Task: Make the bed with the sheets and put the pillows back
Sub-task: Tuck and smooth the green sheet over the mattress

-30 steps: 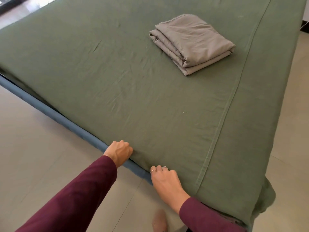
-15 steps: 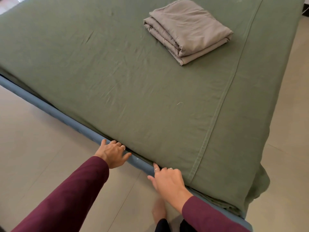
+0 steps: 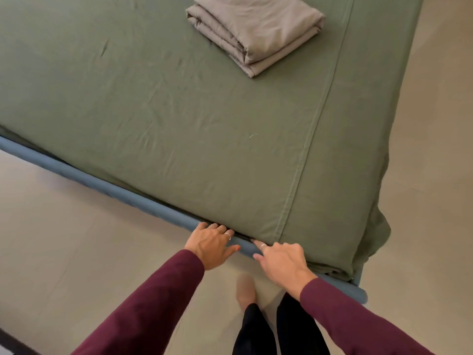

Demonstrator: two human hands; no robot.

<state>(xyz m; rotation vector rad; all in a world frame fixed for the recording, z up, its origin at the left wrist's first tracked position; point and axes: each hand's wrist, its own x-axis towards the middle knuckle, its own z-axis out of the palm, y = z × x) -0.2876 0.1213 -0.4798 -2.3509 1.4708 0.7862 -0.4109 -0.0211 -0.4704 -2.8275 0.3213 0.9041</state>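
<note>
A green sheet [image 3: 204, 119] lies spread over the bed, mostly flat with light creases, and a stitched hem band runs along it near the right side. At the near right corner its loose cloth hangs down in bunched folds over the end of the bed. Along the near edge the sheet meets a blue padded bed frame rail [image 3: 107, 187], which runs diagonally from the left down to the corner at lower right.

The left hand [image 3: 211, 245] rests on that rail, its fingers fairly straight and their tips pushed into the gap between rail and mattress, the thumb spread out over the rail; it grips nothing that can be seen. A thin ring shows on one finger. Just beside it, the right hand [image 3: 281, 261] lies at the same seam, fingers extended with the tips hidden under the sheet's edge, forefinger pointing along the rail; whether it pinches cloth there cannot be told. Both arms wear maroon sleeves [image 3: 143, 308].

Well apart, toward the far side of the bed, a folded grey sheet [image 3: 256, 32] sits on the green one. One foot stands on the pale tiled floor [image 3: 64, 252].
</note>
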